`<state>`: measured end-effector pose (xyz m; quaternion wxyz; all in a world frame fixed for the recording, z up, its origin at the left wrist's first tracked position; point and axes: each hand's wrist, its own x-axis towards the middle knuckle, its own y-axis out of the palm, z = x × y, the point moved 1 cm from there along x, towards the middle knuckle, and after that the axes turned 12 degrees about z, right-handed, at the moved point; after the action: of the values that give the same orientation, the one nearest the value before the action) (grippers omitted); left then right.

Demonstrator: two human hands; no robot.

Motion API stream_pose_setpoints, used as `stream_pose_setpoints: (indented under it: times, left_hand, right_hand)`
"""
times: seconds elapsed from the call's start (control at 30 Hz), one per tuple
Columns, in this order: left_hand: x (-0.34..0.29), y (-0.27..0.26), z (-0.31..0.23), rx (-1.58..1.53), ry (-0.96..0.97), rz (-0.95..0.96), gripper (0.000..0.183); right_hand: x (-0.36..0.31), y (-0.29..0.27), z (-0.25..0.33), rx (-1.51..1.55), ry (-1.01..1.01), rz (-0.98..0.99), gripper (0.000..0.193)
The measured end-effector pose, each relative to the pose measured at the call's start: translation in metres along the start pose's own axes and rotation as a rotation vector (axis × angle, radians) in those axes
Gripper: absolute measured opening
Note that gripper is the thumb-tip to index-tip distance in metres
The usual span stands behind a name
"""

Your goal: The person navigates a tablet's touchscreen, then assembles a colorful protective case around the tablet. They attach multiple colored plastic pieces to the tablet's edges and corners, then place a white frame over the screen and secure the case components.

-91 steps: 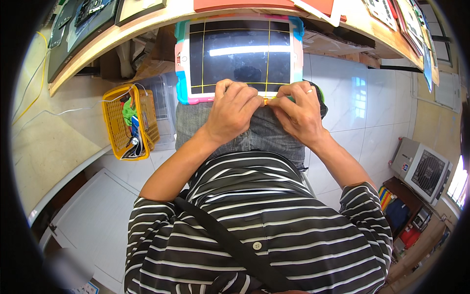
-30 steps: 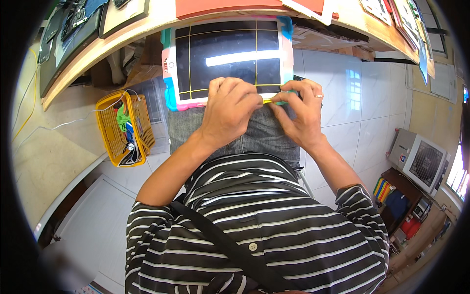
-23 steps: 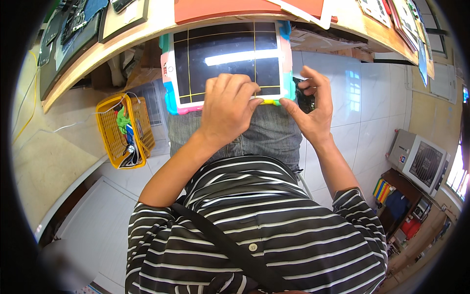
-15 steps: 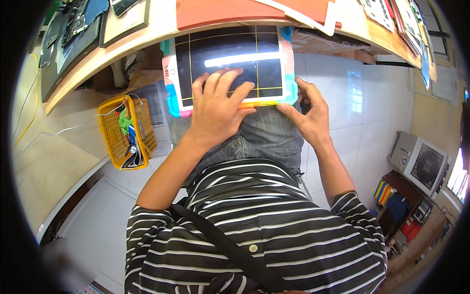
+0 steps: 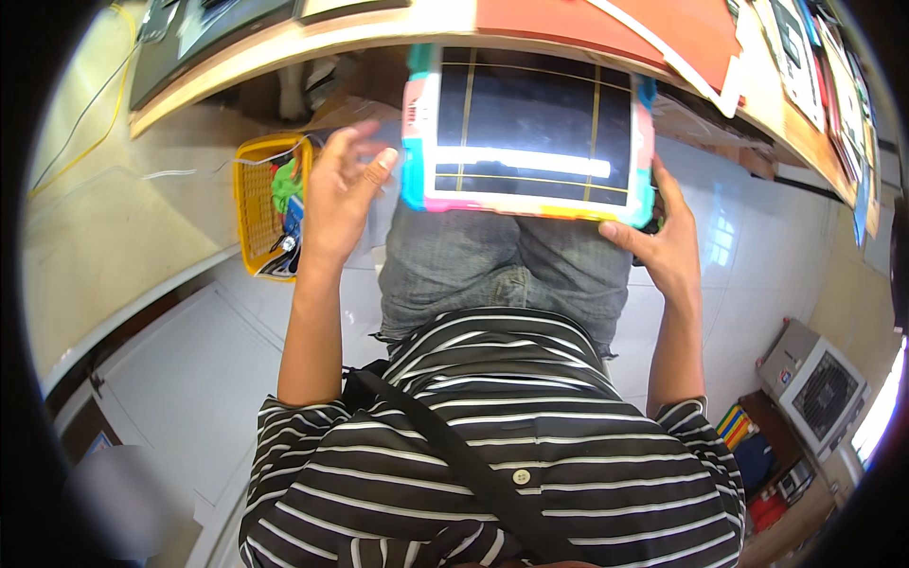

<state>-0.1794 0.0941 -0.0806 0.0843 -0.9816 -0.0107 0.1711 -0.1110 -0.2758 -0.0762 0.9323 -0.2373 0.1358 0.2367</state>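
A tablet [image 5: 535, 114] in a multicoloured bumper case rests over my thighs, its far edge close under the front edge of the desk. Its dark screen carries thin yellow lines and a bright glare streak low down. My right hand [image 5: 670, 237] grips the case's near right corner, thumb on the front edge and fingers partly hidden behind it. Beside the tablet's left edge, my left hand [image 5: 343, 194] is raised clear of it. Its fingers are apart, somewhat smeared by motion, and hold nothing.
Ahead runs the wooden desk [image 5: 417, 26] with a red-orange sheet [image 5: 578, 30] and stacked papers at the right. Left of my legs stands a yellow plastic basket [image 5: 254, 213] with cables and small items. An air cooler [image 5: 824, 398] stands far right.
My left hand has lifted off the tablet's screen and moved left of it. The view has shifted, so the desk and tablet appear further right. My right hand keeps its grip.
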Motion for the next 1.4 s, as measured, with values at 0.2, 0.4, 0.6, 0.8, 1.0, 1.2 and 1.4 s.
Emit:
stream_pose_setpoints:
  times: [0.2,0.4,0.6,0.8,1.0,1.2,1.4]
  left_hand:
    - [-0.035,0.035,-0.004,-0.268,-0.025,0.261,0.071]
    - [-0.046,0.047,0.008,-0.281,-0.021,0.170,0.075]
    - [-0.073,0.041,0.012,0.042,-0.157,0.264,0.065]
    - [-0.042,0.026,0.011,0.051,0.006,-0.024,0.052]
    - [-0.031,0.030,-0.009,0.125,-0.128,0.019,0.041]
    - [-0.032,0.036,-0.007,0.075,-0.138,-0.013,0.039]
    - [-0.034,0.041,-0.013,0.248,0.013,-0.116,0.030]
  right_hand:
    - [-0.013,0.021,0.019,-0.183,0.063,-0.011,0.124]
    - [-0.027,0.036,0.011,-0.095,0.070,-0.077,0.115]
    - [-0.047,0.011,-0.025,0.028,0.022,-0.059,0.081]
    - [-0.006,0.009,-0.017,0.197,0.053,-0.163,0.070]
    - [0.013,0.014,0.010,0.024,-0.009,-0.153,0.086]
    - [0.020,0.026,0.003,0.219,0.007,-0.123,0.095]
    - [0.018,0.029,0.003,0.198,0.023,-0.167,0.092]
